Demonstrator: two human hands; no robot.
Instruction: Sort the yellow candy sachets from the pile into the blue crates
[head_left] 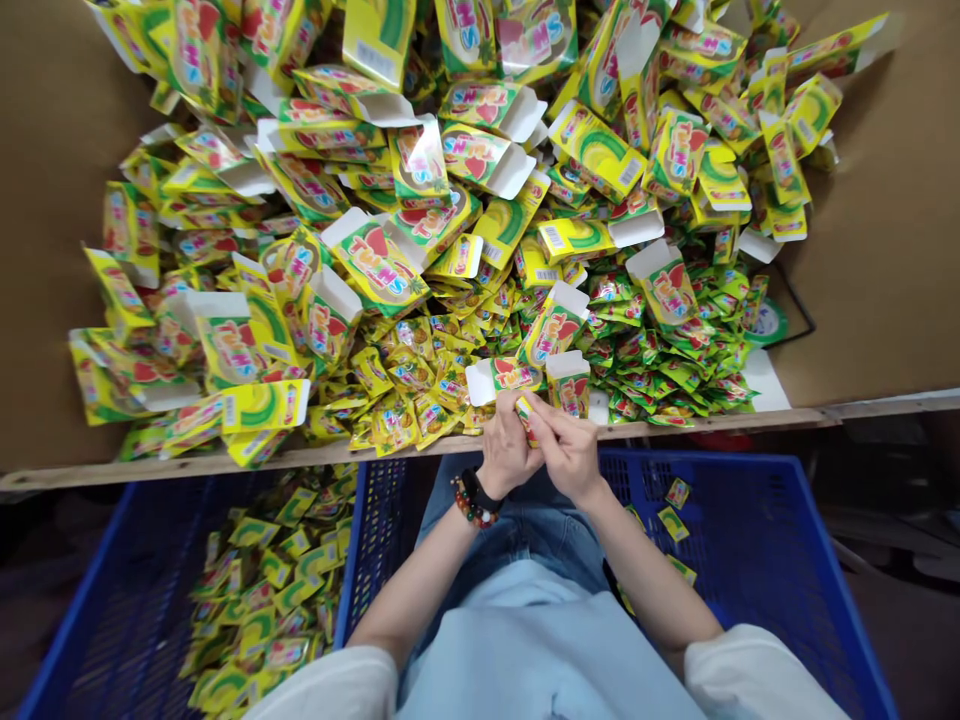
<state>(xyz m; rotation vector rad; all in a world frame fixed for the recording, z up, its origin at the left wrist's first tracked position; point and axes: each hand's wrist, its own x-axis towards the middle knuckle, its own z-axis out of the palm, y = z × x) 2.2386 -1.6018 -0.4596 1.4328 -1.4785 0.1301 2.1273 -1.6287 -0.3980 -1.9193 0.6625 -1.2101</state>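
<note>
Both hands meet at the front edge of the table, closed around a small yellow and green candy box (528, 424) that my fingers mostly hide. My left hand (505, 446), with a watch and a beaded bracelet at its wrist, grips the box from the left. From the right, my right hand (571, 446) presses its fingers against the same box. Just beyond the fingers lie open-flapped candy boxes, one on its side (516, 375) and another (568, 384) behind my right hand. Yellow candy sachets (409, 370) are heaped to the left, green candy sachets (660, 370) to the right.
A large pile of printed boxes (375, 260), many with open white flaps, covers the back of the table. Below its wooden edge (795, 420), a blue crate (97, 610) at left holds many boxes. Another blue crate (787, 560) at right holds several.
</note>
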